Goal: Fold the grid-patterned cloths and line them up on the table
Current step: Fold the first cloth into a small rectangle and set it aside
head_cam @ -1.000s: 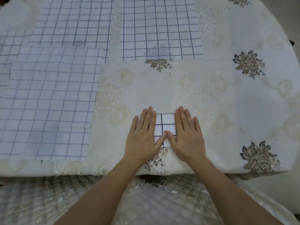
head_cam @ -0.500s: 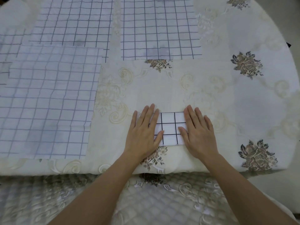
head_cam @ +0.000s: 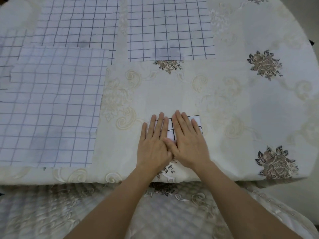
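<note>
Head view: I see left hand (head_cam: pixel 153 144) and right hand (head_cam: pixel 188 140) flat, fingers straight, pressing the small folded grid cloth (head_cam: pixel 170 133) at six o'clock on the desk (head_cam: pixel 241 100); spread grid cloths (head_cam: pixel 51 109) lie at nine and twelve.

Hands (head_cam: pixel 172 140) atop folded cloth (head_cam: pixel 170 133); unfolded cloths (head_cam: pixel 50 107) left, behind.
</note>
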The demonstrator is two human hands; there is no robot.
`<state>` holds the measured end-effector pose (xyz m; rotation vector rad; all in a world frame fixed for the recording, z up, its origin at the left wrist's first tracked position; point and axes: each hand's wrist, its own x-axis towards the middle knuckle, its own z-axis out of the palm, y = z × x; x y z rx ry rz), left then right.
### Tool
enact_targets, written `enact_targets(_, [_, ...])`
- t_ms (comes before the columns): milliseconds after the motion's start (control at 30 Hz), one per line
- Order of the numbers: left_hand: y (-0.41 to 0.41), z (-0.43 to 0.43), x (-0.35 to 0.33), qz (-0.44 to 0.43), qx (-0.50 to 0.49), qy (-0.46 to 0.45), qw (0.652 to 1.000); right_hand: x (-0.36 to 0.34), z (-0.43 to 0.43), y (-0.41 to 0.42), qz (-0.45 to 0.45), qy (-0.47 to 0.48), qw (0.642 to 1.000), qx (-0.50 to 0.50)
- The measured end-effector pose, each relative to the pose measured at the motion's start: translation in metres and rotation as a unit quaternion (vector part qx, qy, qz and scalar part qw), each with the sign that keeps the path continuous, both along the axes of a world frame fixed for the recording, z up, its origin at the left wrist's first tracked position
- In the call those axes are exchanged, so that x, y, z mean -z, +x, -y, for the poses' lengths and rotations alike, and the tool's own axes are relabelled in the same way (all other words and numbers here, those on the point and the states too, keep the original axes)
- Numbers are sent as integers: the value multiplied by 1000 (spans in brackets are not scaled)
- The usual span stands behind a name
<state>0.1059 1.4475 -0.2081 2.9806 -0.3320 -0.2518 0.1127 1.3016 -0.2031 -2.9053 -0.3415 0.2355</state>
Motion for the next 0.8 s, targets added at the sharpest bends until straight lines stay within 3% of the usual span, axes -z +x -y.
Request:
enact_targets(233, [-10,-15,-2,13,8,-7,1000,2,39,-3,0,-63,997,35])
enact_targets(467, [-16,-23,-2,5,-2,13,1000,-2,48,-3,-3,-69,997,47])
enact_targets(733, [-16,-44,-9,-10,-18,-3,1000,-32,69,17,-60,-141,988,0])
enact_targets(800, [-17,-44,-14,-21,-21,-27,999,-50,67,35,-60,-109,992,-10])
